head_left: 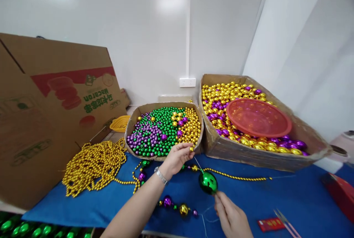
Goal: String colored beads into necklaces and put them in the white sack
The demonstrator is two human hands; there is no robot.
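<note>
A small gold bead (191,149) is pinched between the fingertips of my left hand (177,159), which wears a silver wristband (160,176). My right hand (230,214) grips a large shiny green bead (208,182) at its lower end. A thin pale string runs from the top of the green bead up toward my left hand. Below lies a strand of gold, purple and green beads, with a purple bead (167,201) and a gold bead (183,209) on it. Loose clear thread trails from the strand's end beside my right hand.
A box of small beads (129,120) stands behind my left hand. To its right, a larger box (229,150) of gold and purple beads holds a red basin (260,118). Gold bead strands (94,168) lie left; scissors (286,221) and a red packet (271,224) lie right.
</note>
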